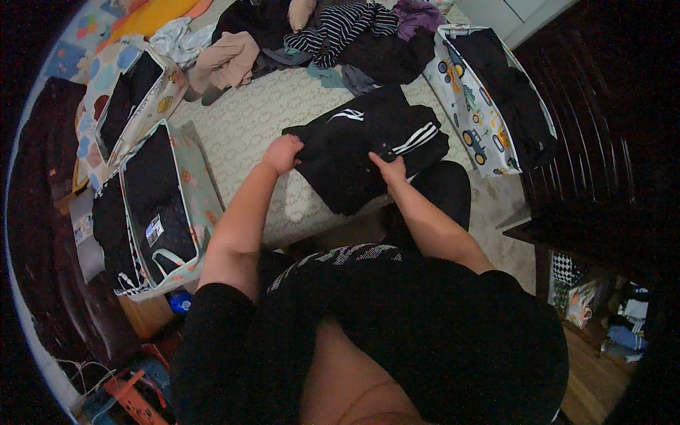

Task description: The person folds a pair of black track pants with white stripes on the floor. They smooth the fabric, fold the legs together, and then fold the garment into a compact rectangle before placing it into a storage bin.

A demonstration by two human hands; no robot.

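A black garment with white stripes lies spread near the front edge of the patterned mattress. At its left edge, my left hand grips the cloth, the fingertips partly hidden. My right hand holds the garment on its near right side, just below the white stripes, with the thumb on top and the other fingers hidden. Part of the garment hangs toward my lap. Whether it is folded or in a single layer is hard to tell in the dark fabric.
A fabric storage box with a vehicle print holds dark clothes at the right. Two more printed boxes, one pale green and one cream, stand at the left with dark clothes inside. Mixed clothes lie heaped at the back.
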